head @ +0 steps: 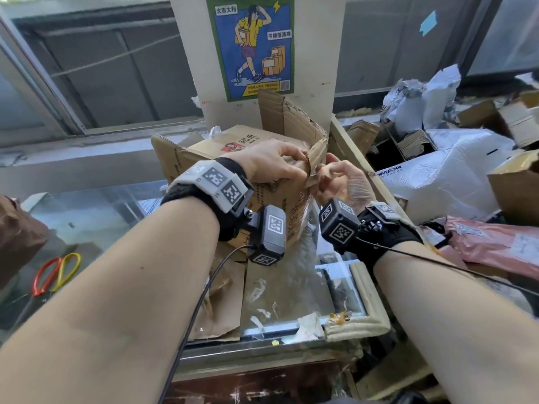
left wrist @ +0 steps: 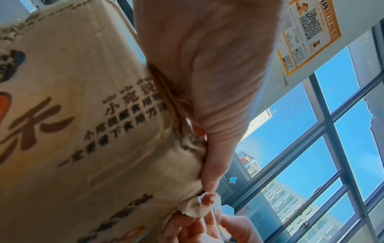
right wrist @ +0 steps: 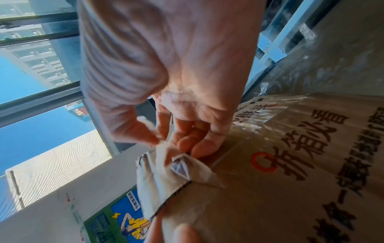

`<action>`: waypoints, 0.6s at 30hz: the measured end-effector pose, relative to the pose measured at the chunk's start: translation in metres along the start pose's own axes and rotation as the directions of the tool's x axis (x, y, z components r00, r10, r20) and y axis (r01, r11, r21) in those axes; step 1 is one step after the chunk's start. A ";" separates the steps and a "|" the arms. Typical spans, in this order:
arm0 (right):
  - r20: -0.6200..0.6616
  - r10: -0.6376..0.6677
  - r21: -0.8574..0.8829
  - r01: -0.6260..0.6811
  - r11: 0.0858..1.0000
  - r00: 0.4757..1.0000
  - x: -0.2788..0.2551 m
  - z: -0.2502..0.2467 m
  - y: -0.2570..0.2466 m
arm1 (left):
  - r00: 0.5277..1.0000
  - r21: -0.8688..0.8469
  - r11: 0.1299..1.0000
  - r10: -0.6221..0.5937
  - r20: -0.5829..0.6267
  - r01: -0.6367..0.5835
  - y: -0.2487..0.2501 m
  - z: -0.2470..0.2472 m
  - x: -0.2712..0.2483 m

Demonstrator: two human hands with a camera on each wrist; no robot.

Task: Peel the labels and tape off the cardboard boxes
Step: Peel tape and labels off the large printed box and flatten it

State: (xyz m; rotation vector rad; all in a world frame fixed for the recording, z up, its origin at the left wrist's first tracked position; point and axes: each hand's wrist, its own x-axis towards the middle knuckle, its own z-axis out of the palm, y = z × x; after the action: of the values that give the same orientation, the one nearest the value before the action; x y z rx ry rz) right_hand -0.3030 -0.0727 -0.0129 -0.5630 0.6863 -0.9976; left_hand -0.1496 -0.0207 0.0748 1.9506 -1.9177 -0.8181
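A brown printed cardboard box (head: 210, 150) stands on the glass counter with a torn flap raised at its back. My left hand (head: 297, 167) grips the box's upper right corner, palm flat on the side (left wrist: 207, 184). My right hand (head: 323, 172) pinches a pale scrap of tape (right wrist: 158, 177) between thumb and forefinger (right wrist: 161, 139), right at that corner. The scrap is partly lifted and still stuck to the cardboard (right wrist: 270, 189). A strip of clear tape (head: 302, 252) hangs down the box's front corner.
Scissors with red and yellow handles (head: 55, 274) lie at the left on the glass counter (head: 102, 205). Torn cardboard pieces (head: 224, 301) lie below the box. Parcels, bubble wrap (head: 443, 170) and a pink mailer (head: 495, 246) crowd the right. A poster (head: 253, 45) hangs on the pillar behind.
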 end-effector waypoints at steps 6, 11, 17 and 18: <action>-0.043 -0.030 -0.077 0.027 0.997 0.999 -0.006 0.006 -0.005 | 0.997 0.171 0.985 -0.018 -0.072 0.030 0.018 0.012 -0.001; 0.003 -0.006 -0.030 0.006 1.000 1.000 -0.008 0.002 -0.004 | 0.988 0.236 0.970 -0.030 -0.148 0.065 0.020 0.027 0.002; -0.100 -0.021 -0.061 0.015 0.998 0.995 -0.002 -0.006 0.005 | 0.969 0.300 0.951 0.000 -0.248 0.077 0.011 0.036 0.009; -0.123 -0.017 -0.076 0.007 0.997 0.992 -0.004 -0.005 0.006 | 0.965 0.318 0.945 0.012 -0.260 0.074 0.010 0.037 0.009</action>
State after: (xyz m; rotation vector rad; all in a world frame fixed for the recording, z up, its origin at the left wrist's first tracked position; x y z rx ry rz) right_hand -0.3052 -0.0669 -0.0196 -0.5752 0.8343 -1.0272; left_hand -0.1793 -0.0234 0.0497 2.1509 -1.9609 -0.2403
